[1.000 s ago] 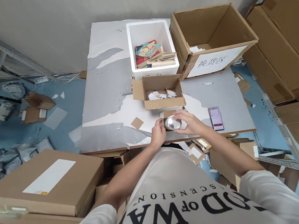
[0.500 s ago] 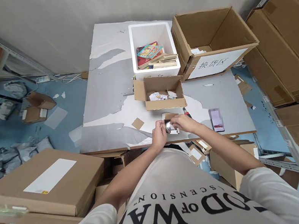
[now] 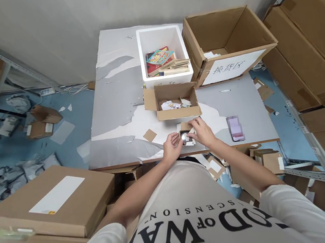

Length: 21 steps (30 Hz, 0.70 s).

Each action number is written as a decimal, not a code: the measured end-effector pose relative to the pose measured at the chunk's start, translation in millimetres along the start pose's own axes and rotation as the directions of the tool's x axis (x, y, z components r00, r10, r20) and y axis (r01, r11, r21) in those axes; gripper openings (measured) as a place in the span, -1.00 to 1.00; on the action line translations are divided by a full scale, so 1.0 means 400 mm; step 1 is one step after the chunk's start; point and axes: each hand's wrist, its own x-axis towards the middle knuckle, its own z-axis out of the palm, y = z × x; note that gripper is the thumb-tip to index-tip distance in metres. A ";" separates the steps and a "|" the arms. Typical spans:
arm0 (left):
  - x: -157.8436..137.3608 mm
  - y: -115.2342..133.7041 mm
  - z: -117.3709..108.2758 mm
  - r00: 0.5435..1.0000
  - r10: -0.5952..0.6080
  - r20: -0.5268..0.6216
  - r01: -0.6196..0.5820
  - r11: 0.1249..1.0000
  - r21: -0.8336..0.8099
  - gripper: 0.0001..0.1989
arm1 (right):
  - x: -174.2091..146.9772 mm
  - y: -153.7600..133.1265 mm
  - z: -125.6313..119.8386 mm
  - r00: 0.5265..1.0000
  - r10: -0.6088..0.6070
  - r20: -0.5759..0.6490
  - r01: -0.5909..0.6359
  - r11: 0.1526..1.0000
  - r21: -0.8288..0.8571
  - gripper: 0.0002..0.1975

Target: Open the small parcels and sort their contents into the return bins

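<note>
A small open cardboard box [image 3: 186,126] lies near the front edge of the table, between my two hands. Inside it sits a shiny, silvery round object [image 3: 184,137] whose kind I cannot make out. My left hand [image 3: 172,146] is curled against the left side of the box, fingers close together. On the other side, my right hand [image 3: 202,132] grips the box's right flap, its fingers at the upper edge and its thumb reaching inward by the round object. Part of the box is hidden behind my fingers.
Behind my hands stands an open carton [image 3: 179,112] with paper scraps. Farther back are a white foam box [image 3: 142,58] holding books and a large labelled carton [image 3: 235,67]. A phone [image 3: 235,128] lies right, a cardboard piece [image 3: 150,135] left. Stacked boxes [image 3: 50,200] flank the table [image 3: 109,105].
My right hand has shifted slightly up and right, from over the round object to the box's flap. My left fingers have loosened a little. The red-and-black tool is now hidden behind my right hand.
</note>
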 end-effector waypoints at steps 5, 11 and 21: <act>-0.016 0.017 -0.011 0.992 0.105 0.066 -0.112 0.985 0.129 -0.64 | -0.091 0.006 0.041 0.975 0.090 -0.202 -0.019 0.944 0.329 -0.80; -0.013 0.017 -0.061 0.875 0.311 0.372 -0.461 0.772 0.438 -0.45 | -0.165 0.004 0.079 0.993 -0.062 -0.095 0.092 0.931 0.354 -0.71; 0.028 0.025 -0.061 0.819 0.279 0.501 -0.571 0.487 0.661 -0.59 | -0.080 0.030 0.054 1.000 0.000 0.023 -0.010 0.897 0.441 -0.22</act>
